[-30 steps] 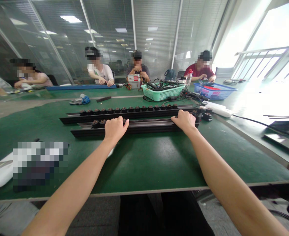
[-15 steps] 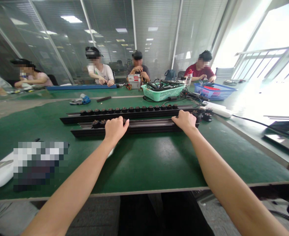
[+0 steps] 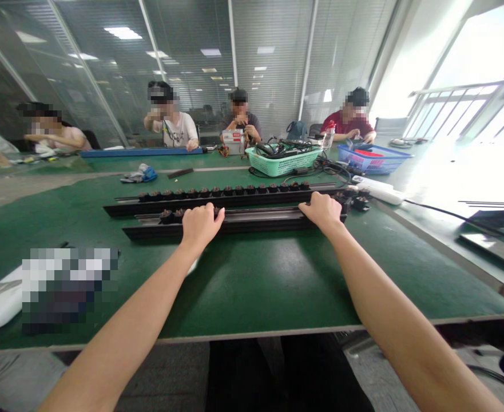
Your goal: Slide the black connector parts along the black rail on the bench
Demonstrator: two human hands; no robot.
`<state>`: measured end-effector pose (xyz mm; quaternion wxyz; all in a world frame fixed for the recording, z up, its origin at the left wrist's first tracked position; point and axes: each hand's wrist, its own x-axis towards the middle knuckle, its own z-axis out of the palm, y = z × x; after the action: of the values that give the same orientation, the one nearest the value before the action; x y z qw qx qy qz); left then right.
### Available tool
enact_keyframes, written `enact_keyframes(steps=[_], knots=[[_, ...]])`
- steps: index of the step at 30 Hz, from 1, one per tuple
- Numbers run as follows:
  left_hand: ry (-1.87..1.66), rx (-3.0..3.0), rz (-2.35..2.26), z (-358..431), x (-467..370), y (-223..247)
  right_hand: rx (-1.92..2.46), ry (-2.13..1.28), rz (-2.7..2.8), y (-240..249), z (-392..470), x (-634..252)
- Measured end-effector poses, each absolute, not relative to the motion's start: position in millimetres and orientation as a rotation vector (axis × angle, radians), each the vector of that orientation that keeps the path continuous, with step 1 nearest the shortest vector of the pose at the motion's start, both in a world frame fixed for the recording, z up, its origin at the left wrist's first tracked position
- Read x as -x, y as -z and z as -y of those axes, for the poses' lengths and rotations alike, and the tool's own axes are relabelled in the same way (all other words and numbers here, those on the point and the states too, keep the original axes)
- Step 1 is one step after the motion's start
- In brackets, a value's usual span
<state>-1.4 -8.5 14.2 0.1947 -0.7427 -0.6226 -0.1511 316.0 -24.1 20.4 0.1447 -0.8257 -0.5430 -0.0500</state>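
Across the green table [image 3: 277, 286] lies a long black rail [image 3: 260, 223], nearest to me. My left hand [image 3: 202, 224] is wrapped over it left of its middle, thumb toward the right. Near the rail's right end my right hand [image 3: 321, 210] grips it too, fingers hidden behind. Black round parts [image 3: 166, 216] sit in the rail left of my left hand. Just behind and parallel is a second black rail [image 3: 123, 210] with a row of several black round parts [image 3: 228, 190] along its top.
Behind the rails stand a green basket of cables [image 3: 281, 166] and a blue basket [image 3: 376, 163]. A white power strip [image 3: 378, 190] lies right, a blue-grey cloth [image 3: 140, 174] back left, a blurred-out item [image 3: 69, 286] front left. Several people sit across the table.
My hands and both rails look unmoved. Across the table, the person in the white shirt has raised one hand toward the head.
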Motion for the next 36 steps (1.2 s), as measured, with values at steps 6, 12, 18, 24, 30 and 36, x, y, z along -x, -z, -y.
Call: enact_keyframes(steps=[6,12,18,24,30,36], knots=[[0.436,2.089,1.745,7.4,2.3,-13.5,2.400,0.121,1.531,-19.6,22.3,-319.1],[0.428,2.086,1.741,8.6,2.3,-13.7,2.409,0.108,1.519,-20.0,22.0,-320.3],[0.443,2.091,1.748,7.6,2.0,-12.7,2.419,0.125,1.544,-22.5,23.8,-318.2],[0.472,2.112,1.749,5.9,3.2,-11.7,2.420,0.154,1.545,-21.9,24.0,-319.4],[0.459,2.094,1.752,5.9,2.3,-11.9,2.418,0.178,1.545,-19.5,23.1,-322.8],[0.451,2.089,1.743,6.3,2.4,-12.0,2.415,0.168,1.544,-19.0,22.2,-323.5]])
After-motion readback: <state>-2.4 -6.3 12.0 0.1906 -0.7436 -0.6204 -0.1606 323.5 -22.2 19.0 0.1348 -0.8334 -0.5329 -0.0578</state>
